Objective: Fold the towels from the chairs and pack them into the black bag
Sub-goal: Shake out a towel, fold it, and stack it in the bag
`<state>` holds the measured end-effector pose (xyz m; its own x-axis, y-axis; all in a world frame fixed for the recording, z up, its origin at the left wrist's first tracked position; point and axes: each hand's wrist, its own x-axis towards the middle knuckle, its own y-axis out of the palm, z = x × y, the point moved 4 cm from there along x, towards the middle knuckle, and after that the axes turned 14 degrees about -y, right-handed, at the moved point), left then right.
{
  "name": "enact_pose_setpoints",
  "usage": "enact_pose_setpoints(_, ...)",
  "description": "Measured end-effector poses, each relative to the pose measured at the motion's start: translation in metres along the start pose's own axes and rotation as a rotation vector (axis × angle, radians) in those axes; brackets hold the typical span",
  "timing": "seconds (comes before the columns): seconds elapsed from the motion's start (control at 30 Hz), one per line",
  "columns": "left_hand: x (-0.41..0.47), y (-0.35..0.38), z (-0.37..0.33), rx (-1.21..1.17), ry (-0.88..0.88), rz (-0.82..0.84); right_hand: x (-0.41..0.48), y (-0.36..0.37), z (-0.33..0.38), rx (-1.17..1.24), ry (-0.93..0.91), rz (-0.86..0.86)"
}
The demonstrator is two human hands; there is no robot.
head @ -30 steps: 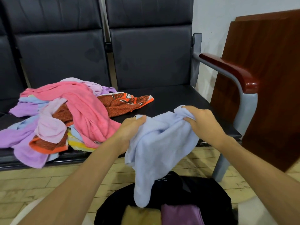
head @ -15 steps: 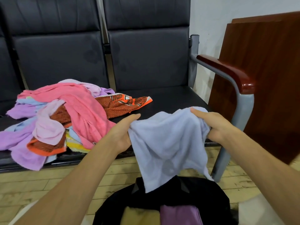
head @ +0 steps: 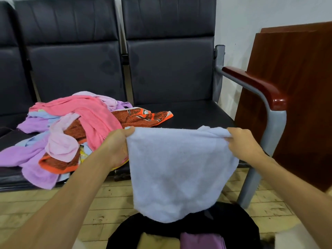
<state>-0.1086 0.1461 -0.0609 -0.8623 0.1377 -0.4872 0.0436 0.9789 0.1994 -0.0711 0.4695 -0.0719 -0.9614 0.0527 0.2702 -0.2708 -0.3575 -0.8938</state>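
The row of black padded chairs [head: 188, 115] is filling most of the view, its leather-like seats looking smooth and faintly creased. A loose pile of towels [head: 89, 114] is lying heaped on the left seat: pink, lilac, pale blue and an orange-brown patterned one, all soft and rumpled.

The pale blue towel [head: 179, 168] is hanging in front of the right seat, spreading into a rough rectangle with a fuzzy terry nap. Its lower edge is dangling just above the black bag [head: 233, 223], which is sitting limp-sided and open on the plank floor [head: 107, 203], showing a purple and a tan towel inside.

The left hand [head: 116, 146] is pinching one top corner and the right hand [head: 244, 146] is grasping the other, where the cloth is bunching a little.

The first fold seems to be coming. It is likely going best with that bunched corner smoothed out, the top edge pulled taut and level, and corner meeting corner while the hanging weight is setting the crease.
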Motion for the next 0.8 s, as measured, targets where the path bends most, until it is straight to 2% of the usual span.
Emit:
enact_pose_setpoints(0.1, -0.010, -0.010, -0.003, -0.027, -0.015, 0.044, -0.002, 0.003, -0.004, 0.105, 0.094, 0.046)
enact_pose_setpoints(0.2, -0.016, -0.020, -0.006, -0.061, -0.007, 0.055, -0.009, 0.008, -0.006, 0.583, 0.315, 0.096)
enact_pose_setpoints(0.3, -0.020, -0.028, -0.008, -0.073, 0.006, 0.012, -0.016, 0.004, 0.002, 1.082, 0.547, 0.074)
enact_pose_setpoints(0.4, -0.017, -0.035, -0.011, -0.034, 0.071, -0.105, -0.018, 0.001, 0.011, 1.331, 0.641, 0.049)
enact_pose_setpoints(0.53, -0.019, -0.035, -0.020, 0.336, 0.320, -0.399, -0.020, -0.005, 0.019, 1.459, 0.654, -0.019)
enact_pose_setpoints(0.6, -0.018, -0.029, -0.018, 0.307, 0.323, -0.361, -0.022, -0.009, 0.022, 1.500, 0.668, -0.047)
enact_pose_setpoints(0.73, -0.014, -0.028, -0.010, 0.023, 0.213, -0.233, -0.025, -0.017, 0.025, 1.574, 0.662, -0.124)
enact_pose_setpoints(0.8, -0.017, -0.022, -0.006, -0.115, 0.156, -0.113, -0.028, -0.023, 0.030, 1.588, 0.589, -0.122)
